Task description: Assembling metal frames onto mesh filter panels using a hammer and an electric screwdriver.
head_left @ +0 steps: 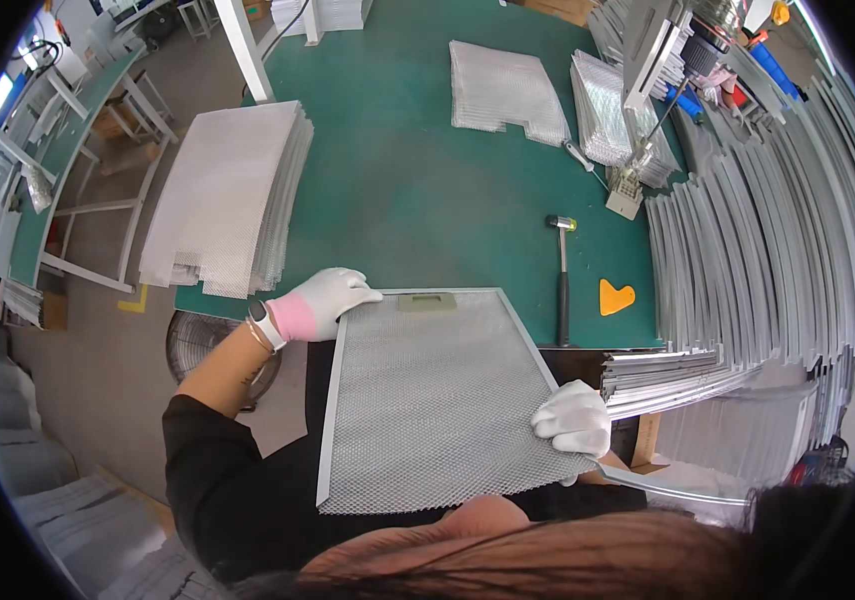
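A grey metal mesh filter panel lies tilted between me and the table, its far edge at the table's front. Metal strips frame its left, far and right sides; bare mesh shows along the near edge. My left hand, in a white glove with a pink cuff, grips the far left corner. My right hand, also gloved in white, is closed at the right edge near the near corner. From under it a metal frame strip sticks out to the right, away from the mesh. The right fingertips are partly hidden.
On the green table lie a hammer, an orange scraper and a stack of mesh sheets at left. More mesh sheets are at the back. Many metal strips stack at right. A floor fan stands below left.
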The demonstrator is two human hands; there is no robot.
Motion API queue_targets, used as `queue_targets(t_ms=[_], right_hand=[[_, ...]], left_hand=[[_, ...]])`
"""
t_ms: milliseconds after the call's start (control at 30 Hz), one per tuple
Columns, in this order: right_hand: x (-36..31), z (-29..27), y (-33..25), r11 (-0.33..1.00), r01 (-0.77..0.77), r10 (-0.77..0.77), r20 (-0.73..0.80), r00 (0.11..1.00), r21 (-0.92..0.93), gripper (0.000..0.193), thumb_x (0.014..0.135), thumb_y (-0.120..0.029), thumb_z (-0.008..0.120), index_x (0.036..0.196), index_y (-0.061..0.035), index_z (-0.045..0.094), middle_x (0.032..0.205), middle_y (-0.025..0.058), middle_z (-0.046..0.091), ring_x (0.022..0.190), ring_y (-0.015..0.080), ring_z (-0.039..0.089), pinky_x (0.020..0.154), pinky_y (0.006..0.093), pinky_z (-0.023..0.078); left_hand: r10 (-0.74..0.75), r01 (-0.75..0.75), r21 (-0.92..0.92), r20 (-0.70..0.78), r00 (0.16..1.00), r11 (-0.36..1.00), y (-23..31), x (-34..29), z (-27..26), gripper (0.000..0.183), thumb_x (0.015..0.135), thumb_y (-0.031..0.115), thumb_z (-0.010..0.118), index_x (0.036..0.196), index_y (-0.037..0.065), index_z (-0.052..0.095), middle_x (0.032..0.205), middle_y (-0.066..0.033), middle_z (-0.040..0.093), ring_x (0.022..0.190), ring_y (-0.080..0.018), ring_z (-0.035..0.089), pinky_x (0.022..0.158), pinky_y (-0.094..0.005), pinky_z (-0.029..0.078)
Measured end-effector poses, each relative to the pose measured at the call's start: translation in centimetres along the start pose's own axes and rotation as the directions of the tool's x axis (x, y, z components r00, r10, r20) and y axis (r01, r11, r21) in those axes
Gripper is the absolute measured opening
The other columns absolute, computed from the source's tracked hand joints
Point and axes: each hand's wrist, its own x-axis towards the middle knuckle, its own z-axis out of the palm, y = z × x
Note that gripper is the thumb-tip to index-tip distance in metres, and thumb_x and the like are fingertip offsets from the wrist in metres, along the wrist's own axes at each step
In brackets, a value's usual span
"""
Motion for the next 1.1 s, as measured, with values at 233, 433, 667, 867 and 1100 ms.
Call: queue_targets(t_ms=[233,433,667,867,1100], right_hand=[[0.8,-0.3,0.1,1.0,-0.001,0.0,0.083,0.997,0.016,0.05,0.074,-0.05,0.073,0.06,-0.0062,0.053,0.074,0.0121,0.066,0.069,0.0281,0.071,0.052,0.0322,0.052],[-0.6,1.7,0.7,0.999,0.028,-0.037,-0.28,0.959,-0.036,0.057,0.081,-0.055,0.069,0.059,-0.0051,0.052,0.072,0.012,0.065,0.065,0.0285,0.07,0.049,0.0329,0.05],[1.0,1.8,-0.4,0.998,-0.024,0.013,-0.185,0.983,-0.059,0.059,0.083,-0.056,0.067,0.057,-0.0058,0.05,0.071,0.0128,0.065,0.065,0.0299,0.07,0.047,0.0343,0.049],[0.3,-0.6,1.9,0.995,0.064,-0.069,-0.074,0.995,-0.07,0.056,0.088,-0.055,0.066,0.064,-0.0057,0.055,0.076,0.0106,0.066,0.065,0.0287,0.069,0.046,0.0334,0.045],[7.9,-2.4,4.6,0.939,-0.255,0.126,-0.46,0.879,-0.23,0.032,0.094,-0.021,0.062,0.065,-0.0069,0.058,0.064,0.0072,0.06,0.056,0.0241,0.06,0.053,0.0349,0.048]], left_hand=[[0.039,-0.039,-0.01,0.003,0.999,0.999,-0.8,3.0,-1.5,0.027,0.087,0.012,0.059,0.111,0.005,0.067,0.093,-0.0152,0.064,0.093,-0.0371,0.06,0.086,-0.0455,0.049],[0.141,0.031,-0.421,0.372,0.917,0.906,-0.5,10.9,3.9,0.067,0.101,0.049,0.045,0.15,0.004,0.038,0.158,-0.0172,0.033,0.15,-0.031,0.022,0.122,-0.0422,0.021],[0.221,0.022,-0.513,0.407,0.886,0.858,-0.6,13.5,3.8,0.061,0.103,0.043,0.045,0.149,0.004,0.04,0.157,-0.0177,0.035,0.146,-0.0328,0.03,0.12,-0.0427,0.025],[-0.185,0.251,-0.218,0.283,0.941,0.943,1.3,9.6,-0.1,0.056,0.102,0.048,0.042,0.126,0.0,0.06,0.122,-0.0165,0.066,0.116,-0.0328,0.061,0.099,-0.0399,0.046],[0.393,-0.665,-0.688,-0.549,0.738,0.29,5.2,3.3,-9.3,0.068,0.09,0.058,0.059,0.112,-0.006,0.067,0.102,-0.0301,0.068,0.089,-0.0399,0.069,0.077,-0.0486,0.056]])
